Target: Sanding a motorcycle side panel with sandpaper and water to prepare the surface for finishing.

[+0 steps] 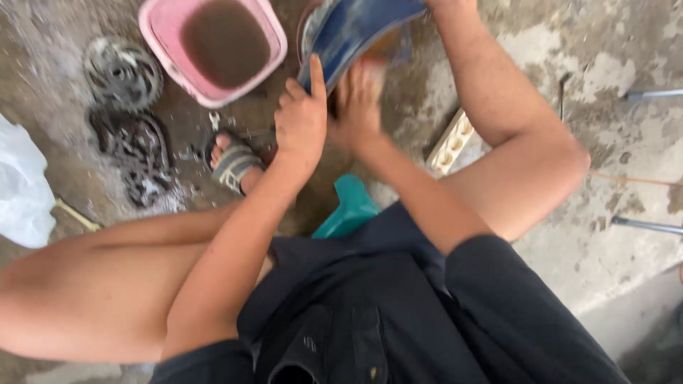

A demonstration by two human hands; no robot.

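**A:** Fingers (297,91) of the left hand (302,124) are seen clamped on the lower edge of the blue curved panel (356,28), thumb (318,75) laid up along its face. Grasp confirmed.

**B:** Right hand?

**A:** Right hand (358,107) is blurred. It is pressed against the underside of the same panel, just beside the left hand at its 3 o'clock. Whether its fingers are curled or flat cannot be told.

**B:** Order it near to far.

**A:** Nearest: dark shorts (384,313) at 6 o'clock, bare knees spread to 8 and 3 o'clock. A teal stool (352,206) is seen between the thighs, partly hidden by the forearms. Past that, a sandalled foot (235,163) is planted on the wet concrete floor (612,163) at 10 o'clock from the stool, near the left wrist.

**B:** And the panel itself?

**A:** Held up at 12 o'clock, tilted, its top end cut off by the frame. A pink tub (160,35) of murky brown water is set just beside it at its 9 o'clock; contact between them cannot be told.

**B:** Anything else on the floor?

**A:** Greasy sprocket (122,71) at 10 o'clock, a dirty chain (135,153) heaped just below it. White plastic bag (21,188) at 9 o'clock. A pale slotted strip (449,142) is wedged by the right knee. Two metal rods (647,160) are noted at 3 o'clock, well apart from the hands.
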